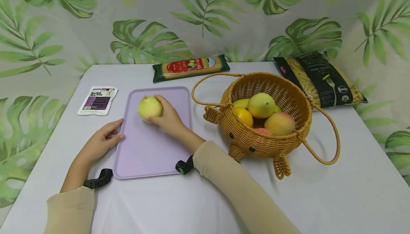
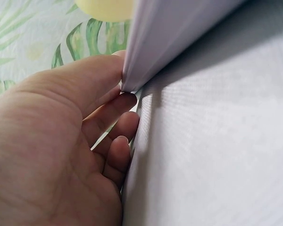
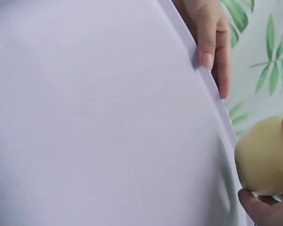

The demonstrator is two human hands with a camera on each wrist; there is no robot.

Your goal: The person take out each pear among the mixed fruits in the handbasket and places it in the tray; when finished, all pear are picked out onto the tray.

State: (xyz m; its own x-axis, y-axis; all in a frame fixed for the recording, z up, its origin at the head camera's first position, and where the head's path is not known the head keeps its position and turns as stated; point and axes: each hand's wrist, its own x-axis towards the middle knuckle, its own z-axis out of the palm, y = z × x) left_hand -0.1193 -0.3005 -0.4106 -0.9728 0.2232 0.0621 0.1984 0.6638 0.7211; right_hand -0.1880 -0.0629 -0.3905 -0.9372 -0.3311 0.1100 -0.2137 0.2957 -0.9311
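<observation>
My right hand (image 1: 168,117) grips a pale yellow pear (image 1: 148,106) by its right side, over the upper left part of a lilac tray (image 1: 150,155). Fingers and thumb are curled around the fruit, and its short stem points up. In the right wrist view the pear (image 3: 263,155) appears at the right edge, beside the tray's rim. The left hand (image 1: 100,141) touches the tray's left edge with thumb and fingertips. Seen from the left wrist, that hand's (image 2: 61,122) thumb lies against the rim, and the other fingers bend loosely beside it.
A wicker basket (image 1: 266,148) with two looped handles stands right of the tray, holding several fruits, among them a peach (image 1: 280,123) and an orange (image 1: 244,116). Behind lie a noodle pack (image 1: 192,68) and a penne bag (image 1: 320,79). A white-purple packet (image 1: 97,100) lies left.
</observation>
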